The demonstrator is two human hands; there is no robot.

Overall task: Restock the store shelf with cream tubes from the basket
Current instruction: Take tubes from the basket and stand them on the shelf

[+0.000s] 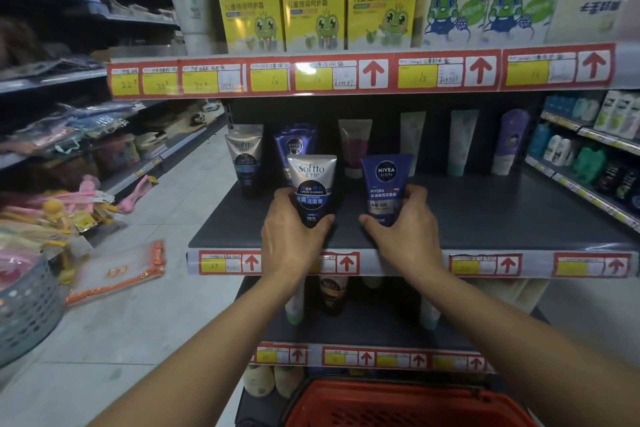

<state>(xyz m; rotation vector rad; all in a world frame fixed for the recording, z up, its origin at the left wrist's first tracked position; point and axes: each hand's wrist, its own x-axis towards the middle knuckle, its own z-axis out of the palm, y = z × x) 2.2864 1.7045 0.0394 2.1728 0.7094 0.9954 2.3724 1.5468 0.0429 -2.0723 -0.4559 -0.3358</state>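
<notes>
My left hand (291,236) grips a silver Softto cream tube (312,184), held upright over the front of the dark middle shelf (502,215). My right hand (401,225) grips a blue Nivea Men tube (386,184) beside it, also upright. Behind them, at the back of the shelf, stand another Softto tube (245,158) and another Nivea tube (294,146). The red basket (408,406) sits low at the bottom of the view; its contents are hidden.
Several more tubes (464,142) stand along the shelf's back to the right. Yellow boxes (313,12) fill the shelf above. Price labels (346,263) line the shelf edges. A grey basket (24,305) and packaged goods lie at the left by the aisle floor.
</notes>
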